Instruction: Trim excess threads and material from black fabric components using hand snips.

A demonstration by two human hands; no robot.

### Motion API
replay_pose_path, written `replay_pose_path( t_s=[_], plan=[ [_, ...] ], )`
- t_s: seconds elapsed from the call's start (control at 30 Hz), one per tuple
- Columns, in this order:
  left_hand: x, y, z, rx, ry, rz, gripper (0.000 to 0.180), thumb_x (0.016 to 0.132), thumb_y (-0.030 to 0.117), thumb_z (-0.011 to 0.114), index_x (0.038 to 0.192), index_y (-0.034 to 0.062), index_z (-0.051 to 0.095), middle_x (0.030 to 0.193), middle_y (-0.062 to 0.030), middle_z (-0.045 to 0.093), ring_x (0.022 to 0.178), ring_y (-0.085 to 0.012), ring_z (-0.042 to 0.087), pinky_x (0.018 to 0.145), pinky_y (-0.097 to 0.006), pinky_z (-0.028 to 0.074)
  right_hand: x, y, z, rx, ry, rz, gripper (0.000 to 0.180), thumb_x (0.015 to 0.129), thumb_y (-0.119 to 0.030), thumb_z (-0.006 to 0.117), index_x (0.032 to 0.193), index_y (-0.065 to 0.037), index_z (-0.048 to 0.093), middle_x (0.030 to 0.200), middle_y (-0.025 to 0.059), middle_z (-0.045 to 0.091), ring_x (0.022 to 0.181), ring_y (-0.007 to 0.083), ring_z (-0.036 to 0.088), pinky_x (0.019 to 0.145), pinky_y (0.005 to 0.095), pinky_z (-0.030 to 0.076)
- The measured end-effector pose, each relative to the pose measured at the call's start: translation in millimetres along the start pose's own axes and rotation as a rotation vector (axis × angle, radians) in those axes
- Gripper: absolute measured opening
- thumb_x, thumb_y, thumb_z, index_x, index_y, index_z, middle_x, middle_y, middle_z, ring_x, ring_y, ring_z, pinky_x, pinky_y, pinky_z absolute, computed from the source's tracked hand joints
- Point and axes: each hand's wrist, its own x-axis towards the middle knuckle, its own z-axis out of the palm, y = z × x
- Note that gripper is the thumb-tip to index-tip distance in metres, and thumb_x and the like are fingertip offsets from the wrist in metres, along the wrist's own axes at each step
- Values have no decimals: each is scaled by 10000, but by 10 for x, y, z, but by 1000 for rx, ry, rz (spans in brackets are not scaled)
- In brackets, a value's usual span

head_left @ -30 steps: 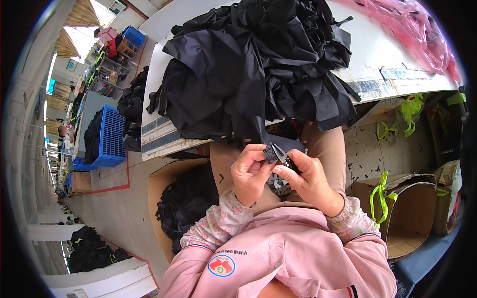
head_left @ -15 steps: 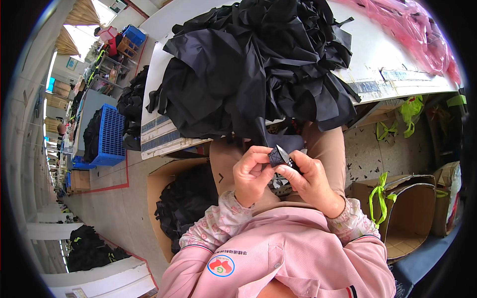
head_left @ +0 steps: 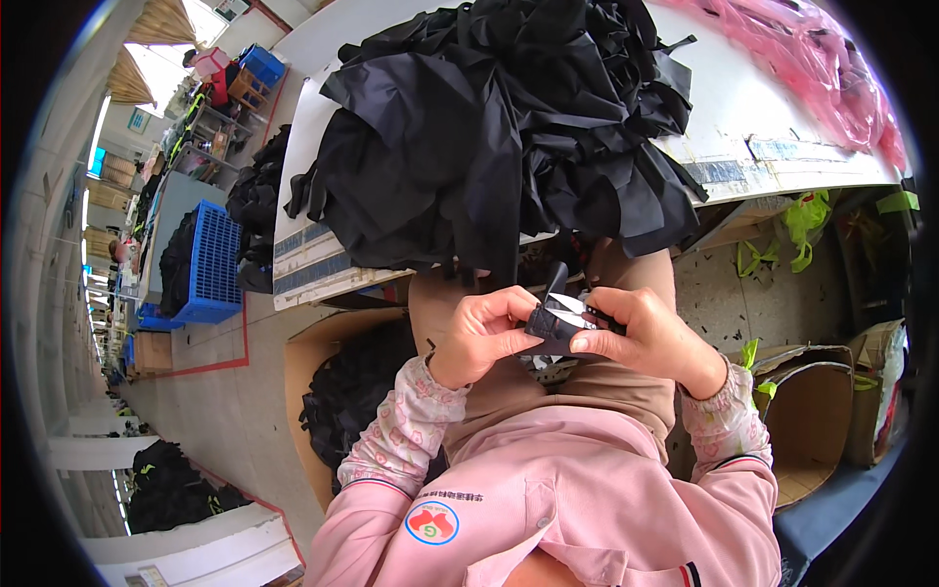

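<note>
My left hand (head_left: 476, 338) pinches a small black fabric piece (head_left: 551, 338) between thumb and fingers, just above my lap. In my right hand (head_left: 641, 338) is a pair of thread snips (head_left: 567, 311). Their pale pointed blades are spread apart and lie against the fabric piece, tips toward my left hand. The handle part is mostly covered by my right fingers. Beyond both hands, a large heap of black fabric pieces (head_left: 421, 147) covers much of the white table (head_left: 734, 108) and hangs over its near edge.
An open cardboard box (head_left: 298, 391) with black fabric stands left of my legs. More cardboard boxes (head_left: 807, 440) are at my right, near bright green ties (head_left: 807, 225). Pink plastic sheeting (head_left: 812, 73) lies on the table's right. A blue crate (head_left: 215, 269) stands further left.
The snips' blades have parted and now show side by side. My right hand has shifted slightly right, and the fabric piece has been turned and spread flatter.
</note>
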Motion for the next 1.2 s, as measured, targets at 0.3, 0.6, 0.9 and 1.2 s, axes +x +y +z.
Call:
replay_pose_path(
  t_s=[0.3,0.6,0.9,1.2],
  plan=[
    [-10,-29,-32,30,-57,-13,179,832,-80,650,1006,-36,659,1037,-70,600,960,-144,584,880,-278,473,-25,-5,18,-323,50,-102,416,807,-406,732,754,-40,542,548,148,544,540,372,574,488,429,423],
    [-3,-24,-12,61,-8,-4,163,812,-78,668,972,-48,661,1032,-103,613,968,-186,600,897,-313,478,1,-3,-60,-146,6,-42,420,833,-383,717,771,-8,539,579,174,522,536,381,532,500,402,407],
    [5,-17,-9,23,-20,-24,176,808,-95,665,979,-53,660,1035,-114,609,970,-193,603,898,-314,484,-11,8,-62,-216,-31,-104,429,816,-409,725,778,-19,552,577,163,530,540,378,541,497,409,409],
    [12,6,17,110,-44,-53,179,807,-83,677,982,-47,664,1016,-98,607,935,-169,596,855,-278,480,-28,-40,-37,-398,28,-159,396,814,-408,718,774,-47,562,540,127,551,533,341,587,496,410,437]
  ],
)
